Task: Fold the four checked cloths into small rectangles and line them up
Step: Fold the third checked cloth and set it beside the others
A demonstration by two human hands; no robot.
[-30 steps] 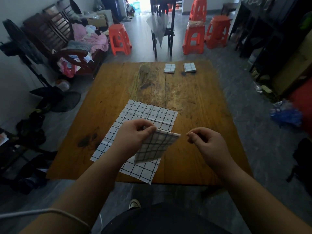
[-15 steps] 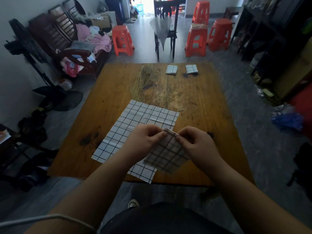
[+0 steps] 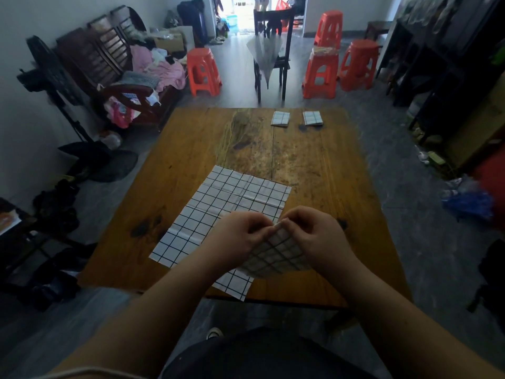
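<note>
White-and-black checked fabric, part-folded, pinched in mid-air between both hands just above the near edge of the wooden counter [image 3: 191, 149]. Left hand [image 3: 240, 236] clamped on the upper left edge of the held cloth [image 3: 276, 255], right hand [image 3: 314, 236] clamped on the upper right, fingertips nearly meeting at the top corner. So both grips grasping the same piece, nothing released.

Directly under and to the left of the grips: the fourth cloth [image 3: 218, 214], flat and unfolded, creases showing, one corner poking over the near counter edge. Well beyond the grips, near the far edge: two finished folded rectangles [image 3: 280, 118] and [image 3: 312, 118], side by side with a gap between them.

Risk from here, as a guess: folding in the air with no surface underneath, so layers likely to slide and edges to end up skewed if either pinch loosens. Also a fair chance of dragging or snagging the flat cloth below when setting down, since it sits right under the hands.

Orientation of the held piece: hanging at a slant, long axis running roughly from the top corner at the fingertips down toward the body, grid lines diagonal to the counter edge. Lower edge partly hidden behind the right wrist, so exact shape hard to call.
</note>
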